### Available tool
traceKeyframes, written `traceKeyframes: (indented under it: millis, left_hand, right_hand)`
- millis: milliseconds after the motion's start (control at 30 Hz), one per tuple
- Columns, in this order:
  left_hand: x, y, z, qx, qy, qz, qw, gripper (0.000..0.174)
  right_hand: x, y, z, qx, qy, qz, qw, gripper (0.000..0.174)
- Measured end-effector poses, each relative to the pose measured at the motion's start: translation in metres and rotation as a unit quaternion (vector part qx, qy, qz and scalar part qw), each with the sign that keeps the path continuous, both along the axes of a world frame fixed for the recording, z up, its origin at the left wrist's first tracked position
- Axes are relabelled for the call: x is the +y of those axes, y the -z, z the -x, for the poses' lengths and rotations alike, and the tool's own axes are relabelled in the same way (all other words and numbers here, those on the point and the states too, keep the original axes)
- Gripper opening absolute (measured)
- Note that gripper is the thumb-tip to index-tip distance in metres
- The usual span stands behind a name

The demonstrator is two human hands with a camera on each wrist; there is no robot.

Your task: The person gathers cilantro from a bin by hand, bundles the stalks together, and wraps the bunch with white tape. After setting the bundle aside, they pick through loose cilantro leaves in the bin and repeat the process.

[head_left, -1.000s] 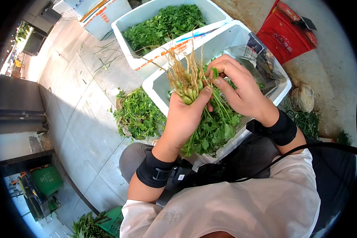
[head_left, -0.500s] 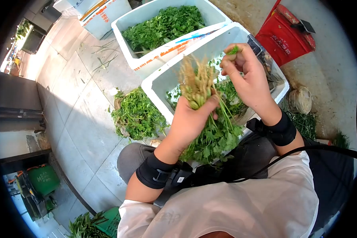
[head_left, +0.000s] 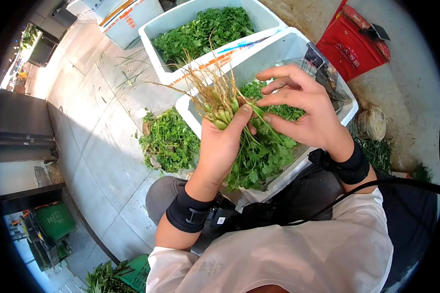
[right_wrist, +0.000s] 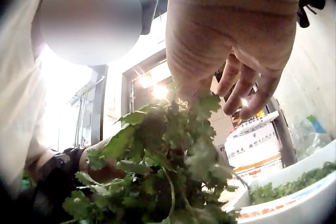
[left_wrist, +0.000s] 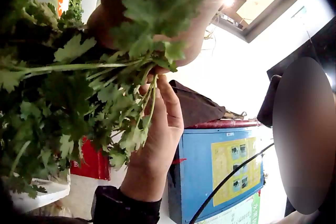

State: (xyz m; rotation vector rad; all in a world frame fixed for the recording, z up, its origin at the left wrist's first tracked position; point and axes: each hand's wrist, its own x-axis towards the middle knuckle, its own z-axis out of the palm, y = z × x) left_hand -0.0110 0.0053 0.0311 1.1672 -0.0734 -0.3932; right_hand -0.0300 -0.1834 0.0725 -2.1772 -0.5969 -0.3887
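- Now, the left hand (head_left: 220, 144) holds the bunch (head_left: 256, 168) tight, its thumb pressed over the stems just below the roots (head_left: 212, 93). The roots point away from the person, and the leaves hang down near the lap.
- The right hand (head_left: 305, 110) is spread, with its thumb and first finger apart beside the stems. I can't tell if a fingertip touches one.
- To do this well, I think the left hand should be snug but not hard, because thin stems look easy to squash. The right hand could take one bad stem at a time, low down by the roots, and pull it gently along its own line so the good ones don't snap.
- The bunch is up over the near tub (head_left: 269, 61), so loose bits would likely drop in there, or on the lap.
- A green heap (head_left: 173, 141) lies on the floor beside the near tub. It is best not to mix things up.
- The far tub (head_left: 256, 14) is full of leafy greens. It has orange writing on its side, too small for me to read.
- The red bag (head_left: 344, 51) has pale writing, too blurry to be sure of.
- A white box (head_left: 132, 22) has orange-red print. The blue box (left_wrist: 186, 182) has a yellow poster (left_wrist: 223, 169) with little pictures; I can't read its words.
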Motion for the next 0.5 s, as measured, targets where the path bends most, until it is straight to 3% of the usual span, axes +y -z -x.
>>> traceKeyframes:
  millis: [433,500]
  left_hand:
    - [-0.0015,-0.0004,0.0004,-0.01,-0.007,0.039,0.999,0.009]
    - [-0.001,-0.001,0.001,-0.005,0.007,0.023,1.0,0.014]
  right_hand:
    - [0.0011,-0.0028,-0.0004,-0.054,0.006,0.057,0.997,0.023]
    - [0.0007,-0.0025,-0.0004,-0.07,0.011,0.068,0.995,0.022]
